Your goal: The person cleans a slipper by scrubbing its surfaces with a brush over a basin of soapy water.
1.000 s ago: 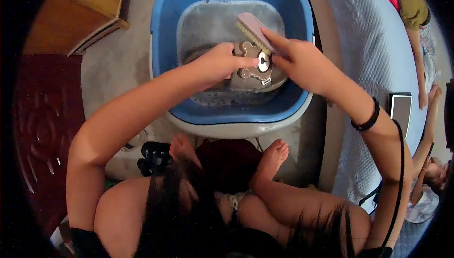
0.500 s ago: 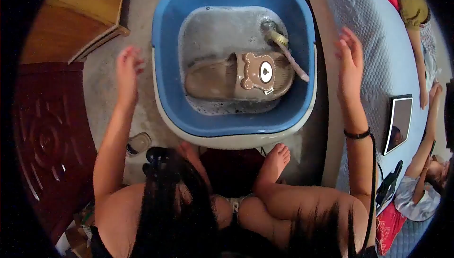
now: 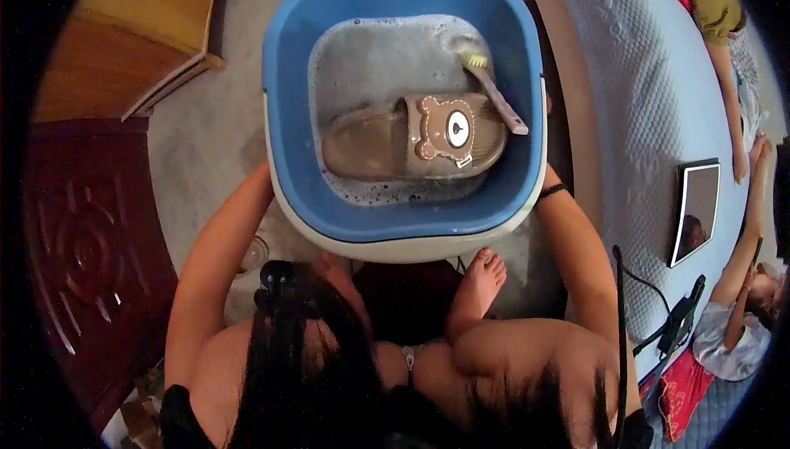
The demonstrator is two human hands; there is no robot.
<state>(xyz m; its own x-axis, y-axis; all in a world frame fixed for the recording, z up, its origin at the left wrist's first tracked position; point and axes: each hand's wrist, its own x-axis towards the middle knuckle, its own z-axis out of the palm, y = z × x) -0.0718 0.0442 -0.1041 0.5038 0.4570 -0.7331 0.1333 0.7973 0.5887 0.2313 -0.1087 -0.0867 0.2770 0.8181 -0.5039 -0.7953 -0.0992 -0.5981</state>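
Soapy water fills the bottom of a blue basin with a pale outer rim. In it lies a brown slipper with a bear face on its strap, toe to the right. A brush leans at the basin's right side, bristles at the water and handle against the wall. Both my forearms reach to the basin's outer sides, left and right. My left hand is hidden behind the basin's left side. Of my right hand, almost nothing shows beyond the right side, so its fingers cannot be made out.
A bed runs along the right, bearing a tablet, a black cable and a red cloth. Other people lie there. Wooden furniture stands at upper left, a dark red panel below. Dark shoes sit near my feet.
The brush was in my right hand and my left hand was on the slipper; both were let go. My hands spread apart, then came down to the basin's outer sides.
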